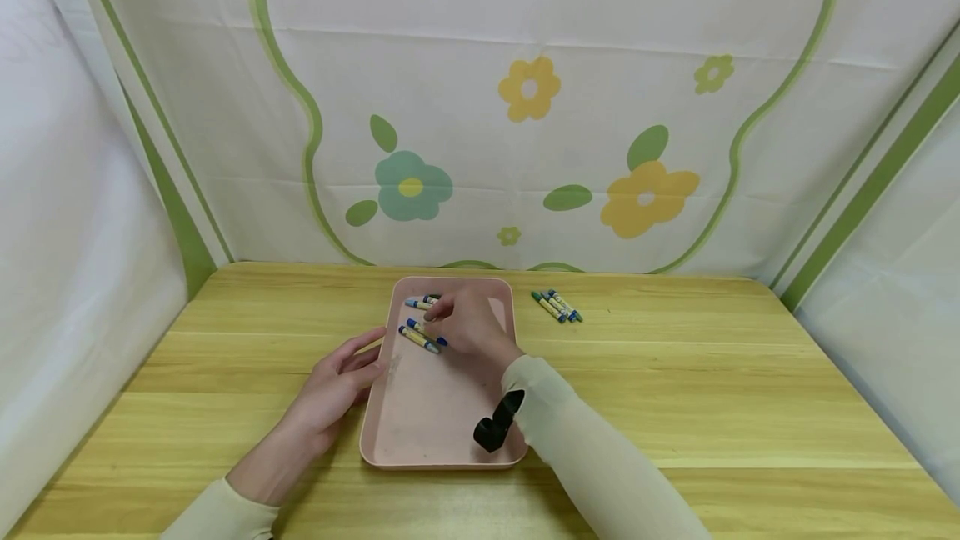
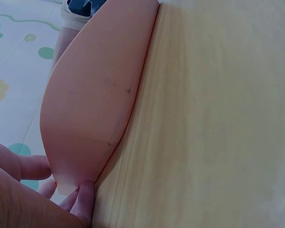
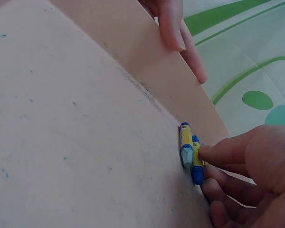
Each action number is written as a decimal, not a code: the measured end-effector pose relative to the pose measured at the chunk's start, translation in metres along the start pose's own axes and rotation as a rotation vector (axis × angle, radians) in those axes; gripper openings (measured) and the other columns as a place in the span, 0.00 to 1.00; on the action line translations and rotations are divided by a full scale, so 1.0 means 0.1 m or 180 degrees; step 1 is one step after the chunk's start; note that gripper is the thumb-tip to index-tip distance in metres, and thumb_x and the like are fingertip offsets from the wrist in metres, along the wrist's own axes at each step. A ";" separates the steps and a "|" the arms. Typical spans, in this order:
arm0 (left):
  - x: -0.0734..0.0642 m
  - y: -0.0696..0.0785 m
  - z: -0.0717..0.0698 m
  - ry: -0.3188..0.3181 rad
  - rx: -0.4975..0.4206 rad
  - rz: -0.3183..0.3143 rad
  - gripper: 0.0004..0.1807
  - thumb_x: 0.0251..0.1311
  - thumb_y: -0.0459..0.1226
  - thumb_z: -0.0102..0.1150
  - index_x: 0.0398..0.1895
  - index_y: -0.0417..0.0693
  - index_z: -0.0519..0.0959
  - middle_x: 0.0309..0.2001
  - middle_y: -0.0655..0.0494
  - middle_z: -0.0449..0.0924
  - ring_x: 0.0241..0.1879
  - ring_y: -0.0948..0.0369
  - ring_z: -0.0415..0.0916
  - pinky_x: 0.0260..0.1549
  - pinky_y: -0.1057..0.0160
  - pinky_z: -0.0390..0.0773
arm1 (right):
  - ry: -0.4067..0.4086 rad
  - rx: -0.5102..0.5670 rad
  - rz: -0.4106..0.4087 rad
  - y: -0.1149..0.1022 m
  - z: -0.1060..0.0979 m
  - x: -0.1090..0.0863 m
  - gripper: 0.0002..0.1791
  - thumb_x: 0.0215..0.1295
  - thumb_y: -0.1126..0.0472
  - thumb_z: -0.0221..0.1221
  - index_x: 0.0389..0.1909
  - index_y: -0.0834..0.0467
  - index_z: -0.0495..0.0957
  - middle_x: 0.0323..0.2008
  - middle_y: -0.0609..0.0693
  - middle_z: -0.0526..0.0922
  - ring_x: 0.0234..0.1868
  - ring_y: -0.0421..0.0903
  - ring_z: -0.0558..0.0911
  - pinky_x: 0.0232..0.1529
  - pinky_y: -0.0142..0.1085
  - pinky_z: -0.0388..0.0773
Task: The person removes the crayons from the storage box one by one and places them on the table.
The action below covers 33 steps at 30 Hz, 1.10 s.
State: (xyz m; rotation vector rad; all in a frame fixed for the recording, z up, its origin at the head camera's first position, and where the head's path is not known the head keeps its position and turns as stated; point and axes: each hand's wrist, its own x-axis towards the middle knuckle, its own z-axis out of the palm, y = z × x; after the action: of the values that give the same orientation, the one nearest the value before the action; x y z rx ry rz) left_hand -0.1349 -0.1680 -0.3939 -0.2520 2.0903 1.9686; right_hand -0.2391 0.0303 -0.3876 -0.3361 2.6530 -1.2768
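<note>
Table point(image 1: 675, 373): wood-grain top, light yellow-brown; grain run approx. L–R.
Backdrop point(image 1: 480, 132): white cloth hung behind & at both sides, printed w/ flowers, leaves, green bands.
Tray point(image 1: 427, 419): pink, shallow, set lengthwise on table; dark scuffs & specks seen on floor, R wrist view.
Blue crayon point(image 3: 197, 164): in tray, near L wall; long axis diag., far-L to near-R; blue tip pointed near-R.
Pale crayon point(image 1: 418, 340): lying just beside blue one, approx. parallel; pale tip also near-R.
Light-blue crayon point(image 1: 417, 304): farther up tray, tip pointed L, axis approx. crosswise; partly hidden crayon beside it.
Crayon group point(image 1: 557, 307): on table, R of tray; axes diag., green tip pointed far-L.
R hand point(image 1: 472, 327): blue crayon pinched, thumb on wrapper, other fingers curled.
L hand point(image 1: 337, 386): fingers laid against tray's L side; no crayon held.
</note>
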 end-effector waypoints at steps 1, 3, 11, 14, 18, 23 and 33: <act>0.00 0.00 0.00 0.0005 0.0002 -0.0008 0.30 0.80 0.36 0.52 0.82 0.54 0.63 0.81 0.39 0.62 0.73 0.47 0.72 0.55 0.65 0.79 | -0.0006 0.0008 -0.0001 0.00 0.00 0.00 0.05 0.66 0.62 0.73 0.41 0.55 0.92 0.44 0.50 0.91 0.42 0.43 0.84 0.41 0.34 0.83; 0.00 0.00 0.00 0.0009 0.0012 -0.0026 0.30 0.81 0.36 0.51 0.83 0.54 0.63 0.81 0.39 0.62 0.74 0.47 0.72 0.55 0.66 0.79 | -0.0015 0.0001 -0.0034 0.00 0.00 0.00 0.05 0.65 0.62 0.73 0.41 0.56 0.92 0.44 0.50 0.92 0.41 0.43 0.84 0.40 0.33 0.83; -0.01 0.00 -0.01 -0.0003 0.0021 -0.0018 0.30 0.80 0.35 0.52 0.82 0.55 0.64 0.81 0.40 0.63 0.74 0.48 0.72 0.57 0.64 0.79 | -0.0056 -0.0203 -0.0053 0.00 0.00 0.01 0.05 0.64 0.61 0.74 0.40 0.54 0.93 0.39 0.46 0.92 0.38 0.41 0.82 0.35 0.31 0.78; -0.01 0.00 -0.01 -0.0006 0.0019 -0.0018 0.30 0.80 0.36 0.52 0.82 0.55 0.64 0.81 0.40 0.63 0.73 0.48 0.72 0.56 0.64 0.79 | -0.0089 -0.0268 -0.0004 -0.01 0.00 0.01 0.04 0.64 0.60 0.74 0.39 0.53 0.93 0.39 0.45 0.92 0.40 0.41 0.82 0.38 0.31 0.79; -0.01 -0.01 -0.01 -0.0007 0.0021 -0.0019 0.30 0.80 0.36 0.52 0.82 0.55 0.63 0.81 0.40 0.63 0.73 0.49 0.72 0.57 0.64 0.79 | -0.0098 -0.0347 0.0010 -0.01 0.00 0.01 0.02 0.64 0.60 0.74 0.37 0.52 0.93 0.39 0.44 0.92 0.41 0.41 0.83 0.42 0.33 0.81; -0.01 -0.01 -0.01 -0.0006 0.0020 -0.0022 0.30 0.80 0.36 0.52 0.83 0.55 0.63 0.81 0.40 0.63 0.73 0.48 0.72 0.57 0.64 0.79 | -0.0095 -0.0411 -0.0018 -0.02 0.00 0.02 0.02 0.64 0.60 0.74 0.36 0.51 0.93 0.38 0.44 0.92 0.42 0.41 0.83 0.43 0.33 0.80; -0.02 0.00 -0.01 -0.0010 0.0010 -0.0004 0.30 0.80 0.36 0.53 0.82 0.55 0.64 0.81 0.40 0.64 0.73 0.48 0.72 0.55 0.65 0.79 | -0.0032 -0.0285 0.0124 -0.03 -0.06 0.00 0.06 0.63 0.62 0.73 0.39 0.48 0.94 0.44 0.44 0.92 0.43 0.43 0.84 0.40 0.33 0.81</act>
State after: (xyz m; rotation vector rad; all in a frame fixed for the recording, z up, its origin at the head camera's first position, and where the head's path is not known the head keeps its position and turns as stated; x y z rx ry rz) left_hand -0.1334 -0.1694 -0.3937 -0.2494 2.0907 1.9638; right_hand -0.2399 0.0334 -0.3812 -0.3010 2.7001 -1.1446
